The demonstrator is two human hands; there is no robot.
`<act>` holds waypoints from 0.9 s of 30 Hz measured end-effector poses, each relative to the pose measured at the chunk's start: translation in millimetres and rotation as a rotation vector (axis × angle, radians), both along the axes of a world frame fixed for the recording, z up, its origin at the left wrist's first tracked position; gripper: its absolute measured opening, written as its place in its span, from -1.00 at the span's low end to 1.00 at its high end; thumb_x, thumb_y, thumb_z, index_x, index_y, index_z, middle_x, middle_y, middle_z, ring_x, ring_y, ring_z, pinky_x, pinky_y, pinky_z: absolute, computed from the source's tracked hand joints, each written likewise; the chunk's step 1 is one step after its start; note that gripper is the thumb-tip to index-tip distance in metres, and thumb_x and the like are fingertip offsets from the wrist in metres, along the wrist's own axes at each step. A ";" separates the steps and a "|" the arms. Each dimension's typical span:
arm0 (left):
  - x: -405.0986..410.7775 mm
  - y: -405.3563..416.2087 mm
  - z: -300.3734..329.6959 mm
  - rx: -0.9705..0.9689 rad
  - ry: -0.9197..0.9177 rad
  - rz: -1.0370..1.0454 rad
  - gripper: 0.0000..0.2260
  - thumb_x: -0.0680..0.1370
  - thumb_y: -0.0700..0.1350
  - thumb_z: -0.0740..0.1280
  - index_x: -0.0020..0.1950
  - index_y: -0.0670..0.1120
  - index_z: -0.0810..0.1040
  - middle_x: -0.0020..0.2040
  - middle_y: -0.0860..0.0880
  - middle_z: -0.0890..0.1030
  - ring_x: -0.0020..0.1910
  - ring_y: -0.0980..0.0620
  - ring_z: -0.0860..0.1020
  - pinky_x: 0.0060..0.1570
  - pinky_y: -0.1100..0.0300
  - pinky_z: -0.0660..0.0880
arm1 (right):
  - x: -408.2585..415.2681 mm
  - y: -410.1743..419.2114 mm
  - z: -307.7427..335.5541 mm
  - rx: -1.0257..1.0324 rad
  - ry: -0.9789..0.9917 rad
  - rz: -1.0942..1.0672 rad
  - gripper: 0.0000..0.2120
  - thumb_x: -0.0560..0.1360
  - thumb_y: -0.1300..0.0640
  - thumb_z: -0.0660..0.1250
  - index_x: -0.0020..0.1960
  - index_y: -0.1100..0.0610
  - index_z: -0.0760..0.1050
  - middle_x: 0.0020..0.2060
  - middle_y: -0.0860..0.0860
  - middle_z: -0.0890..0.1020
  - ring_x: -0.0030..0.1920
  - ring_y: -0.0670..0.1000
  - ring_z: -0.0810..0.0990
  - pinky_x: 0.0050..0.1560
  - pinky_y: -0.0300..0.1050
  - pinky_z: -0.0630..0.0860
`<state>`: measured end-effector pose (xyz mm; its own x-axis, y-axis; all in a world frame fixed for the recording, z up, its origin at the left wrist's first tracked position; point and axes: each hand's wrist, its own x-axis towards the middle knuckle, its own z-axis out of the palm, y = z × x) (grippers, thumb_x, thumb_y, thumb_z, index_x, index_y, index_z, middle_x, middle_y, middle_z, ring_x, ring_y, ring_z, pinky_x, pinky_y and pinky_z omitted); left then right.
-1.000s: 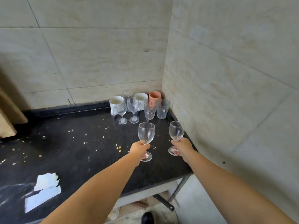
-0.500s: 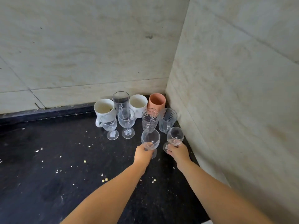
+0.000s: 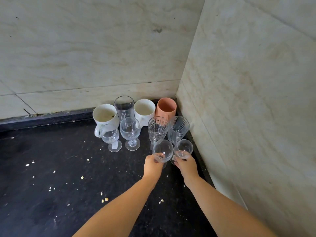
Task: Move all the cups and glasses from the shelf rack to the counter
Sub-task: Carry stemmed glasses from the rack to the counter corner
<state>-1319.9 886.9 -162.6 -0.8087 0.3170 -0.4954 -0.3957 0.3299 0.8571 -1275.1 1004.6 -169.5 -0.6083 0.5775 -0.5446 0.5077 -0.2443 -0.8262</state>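
left hand (image 3: pixel 152 165) gripping upright wine glass (image 3: pixel 162 153), right hand (image 3: pixel 186 165) gripping second upright glass (image 3: pixel 183 149)

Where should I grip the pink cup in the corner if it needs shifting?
Grip the pink cup by its rim and upper wall, from above. It stands upright with no visible handle, the side wall close on its right, a white mug on its left and cut glasses in front.

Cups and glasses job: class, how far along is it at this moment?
Done: eight pieces stand in the counter corner, among them a pink cup. In hand: the left hand and right hand each hold a wine glass beside that group. Left: the shelf rack is out of view, so unknown.
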 end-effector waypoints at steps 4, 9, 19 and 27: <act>0.3 0.0 -3.3 -0.023 -0.004 0.011 -0.83 0.48 -0.24 0.25 -0.17 -0.35 0.52 -0.35 -0.11 0.45 -0.32 -0.01 0.35 -0.30 0.14 0.31 | -0.2 1.1 -5.5 -0.005 -0.002 -0.013 -0.85 0.51 0.27 0.32 0.03 0.07 0.54 -0.02 0.11 0.63 0.02 0.05 0.62 0.22 0.06 0.55; 1.7 3.5 -1.3 -0.019 0.010 0.013 -0.86 0.50 -0.29 0.24 -0.25 -0.18 0.49 -0.35 -0.14 0.43 -0.32 -0.03 0.35 -0.32 0.15 0.30 | 1.5 2.9 -7.8 -0.010 0.001 -0.013 -0.82 0.52 0.28 0.31 0.10 0.12 0.53 0.00 0.10 0.62 0.02 0.03 0.61 0.20 0.02 0.55; 5.7 -11.9 7.2 -0.223 0.055 -0.003 -0.67 0.55 -0.27 0.21 0.30 -0.09 0.43 0.20 -0.14 0.45 -0.11 -0.01 0.50 -0.20 0.19 0.45 | 20.8 8.5 24.4 -0.024 -0.094 0.015 -0.35 0.52 0.40 0.25 0.51 0.07 0.10 0.30 0.16 0.39 0.14 0.07 0.47 0.22 0.02 0.54; 19.3 -28.7 48.9 -0.306 0.170 0.014 -0.54 0.56 -0.30 0.18 0.46 -0.10 0.29 0.36 -0.15 0.35 0.04 -0.06 0.47 0.00 0.07 0.51 | 40.2 10.1 77.2 0.264 -0.058 0.114 -0.39 0.55 0.35 0.18 0.53 0.08 0.07 0.41 0.14 0.35 0.21 0.15 0.51 -0.02 -0.11 0.51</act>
